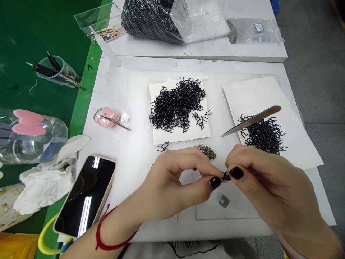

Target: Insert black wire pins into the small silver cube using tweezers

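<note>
My left hand [178, 180] and my right hand [266, 183] meet near the front of the white work pad [134, 151], both pinching one small black wire clip [225, 176] between thumb and fingertips. Metal tweezers [252, 120] also rest in my right hand, their tip pointing left over the pad. Behind my hands, a big heap of black clips [176, 104] lies on a white paper sheet. A smaller heap of black clips [265, 135] lies on another sheet at the right. A little mound of tiny grey beads [207, 151] sits just beyond my fingers.
A phone [86, 194] lies face up at the front left beside crumpled white tissue [45, 183]. A pink dish with a second pair of tweezers [107, 118] sits left of the clips. A small grey block [223, 200] lies under my hands. Bags [161, 18] and clear containers stand behind.
</note>
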A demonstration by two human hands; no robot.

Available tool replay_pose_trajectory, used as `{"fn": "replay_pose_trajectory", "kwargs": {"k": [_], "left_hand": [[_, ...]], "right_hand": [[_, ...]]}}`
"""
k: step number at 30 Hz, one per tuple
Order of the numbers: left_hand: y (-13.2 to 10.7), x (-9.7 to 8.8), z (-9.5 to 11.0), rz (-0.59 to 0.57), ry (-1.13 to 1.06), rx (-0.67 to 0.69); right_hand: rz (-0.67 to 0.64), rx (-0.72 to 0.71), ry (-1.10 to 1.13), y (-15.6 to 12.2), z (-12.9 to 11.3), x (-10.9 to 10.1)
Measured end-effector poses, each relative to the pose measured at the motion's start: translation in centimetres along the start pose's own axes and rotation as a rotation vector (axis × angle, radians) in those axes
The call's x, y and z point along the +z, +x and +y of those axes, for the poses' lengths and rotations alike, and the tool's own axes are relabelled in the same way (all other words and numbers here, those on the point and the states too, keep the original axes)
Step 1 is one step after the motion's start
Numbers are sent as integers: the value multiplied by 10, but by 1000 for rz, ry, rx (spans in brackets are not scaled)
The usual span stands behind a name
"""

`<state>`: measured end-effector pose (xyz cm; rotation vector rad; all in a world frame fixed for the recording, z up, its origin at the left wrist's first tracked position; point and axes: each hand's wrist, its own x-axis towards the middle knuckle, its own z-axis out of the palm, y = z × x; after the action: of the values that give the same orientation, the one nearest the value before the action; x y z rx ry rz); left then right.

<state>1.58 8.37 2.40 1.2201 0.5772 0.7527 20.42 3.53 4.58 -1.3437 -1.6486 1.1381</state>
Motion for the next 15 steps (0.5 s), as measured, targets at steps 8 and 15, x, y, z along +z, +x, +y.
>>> {"fn": "replay_pose_trajectory", "kwargs": {"k": [8, 15], "left_hand": [[0, 0, -3, 12, 3, -5], [-1, 0, -2, 12, 27, -25]], "right_hand": [[7, -15, -41, 0, 0, 1], [37, -14, -73, -1, -2, 0]]}}
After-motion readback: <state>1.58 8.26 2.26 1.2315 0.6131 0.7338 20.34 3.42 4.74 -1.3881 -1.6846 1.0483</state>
